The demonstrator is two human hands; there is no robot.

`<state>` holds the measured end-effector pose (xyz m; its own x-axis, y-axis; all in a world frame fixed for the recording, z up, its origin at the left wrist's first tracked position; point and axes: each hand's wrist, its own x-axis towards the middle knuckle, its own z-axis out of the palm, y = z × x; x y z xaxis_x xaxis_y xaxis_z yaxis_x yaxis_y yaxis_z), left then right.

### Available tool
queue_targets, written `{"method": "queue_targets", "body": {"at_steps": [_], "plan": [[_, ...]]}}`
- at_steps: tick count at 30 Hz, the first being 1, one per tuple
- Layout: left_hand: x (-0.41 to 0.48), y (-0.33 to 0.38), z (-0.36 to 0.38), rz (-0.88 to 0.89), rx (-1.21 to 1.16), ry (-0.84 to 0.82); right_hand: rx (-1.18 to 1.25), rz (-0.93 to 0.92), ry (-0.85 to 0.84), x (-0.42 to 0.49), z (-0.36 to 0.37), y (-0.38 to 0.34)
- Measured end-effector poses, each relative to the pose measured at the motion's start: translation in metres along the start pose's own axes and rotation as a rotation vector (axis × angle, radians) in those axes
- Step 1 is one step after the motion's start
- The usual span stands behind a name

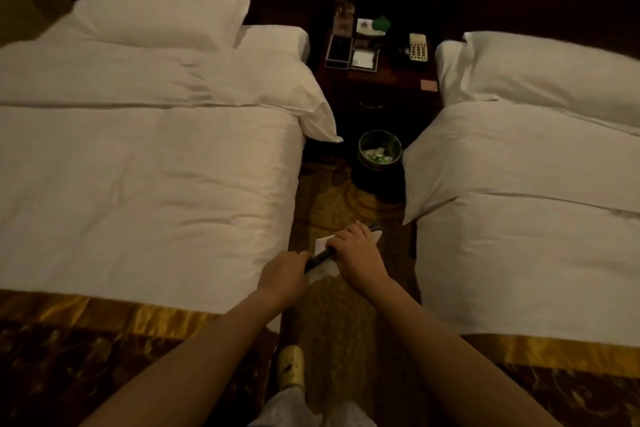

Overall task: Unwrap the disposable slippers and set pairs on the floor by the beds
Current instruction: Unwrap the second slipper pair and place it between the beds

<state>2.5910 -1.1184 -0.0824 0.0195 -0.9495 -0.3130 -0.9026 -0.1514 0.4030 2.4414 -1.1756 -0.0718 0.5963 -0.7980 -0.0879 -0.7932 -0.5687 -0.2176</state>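
I stand in the aisle between two white beds, the left bed (pixel 145 184) and the right bed (pixel 526 253). Both hands hold a flat packet of disposable slippers (pixel 323 258), white with a dark edge, low over the patterned carpet. My left hand (pixel 284 276) grips its near end. My right hand (pixel 356 253) closes over its far part, hiding most of it. Whether the wrapper is open cannot be told in the dim light.
A round bin (pixel 380 156) with litter stands on the carpet at the aisle's far end. Behind it is a dark nightstand (pixel 381 80) with a phone, remote and cards. My yellow shoe (pixel 291 366) shows below. Gold runners cross both beds' feet.
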Motion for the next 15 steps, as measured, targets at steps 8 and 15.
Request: {"method": "queue_targets", "body": {"at_steps": [8, 15], "plan": [[0.107, 0.016, 0.000, 0.014, -0.072, -0.042, -0.031, -0.047, -0.081, 0.080, 0.001, 0.070], [0.225, 0.006, 0.099, -0.025, -0.088, -0.012, -0.173, -0.202, -0.148, 0.158, 0.097, 0.154]]}}
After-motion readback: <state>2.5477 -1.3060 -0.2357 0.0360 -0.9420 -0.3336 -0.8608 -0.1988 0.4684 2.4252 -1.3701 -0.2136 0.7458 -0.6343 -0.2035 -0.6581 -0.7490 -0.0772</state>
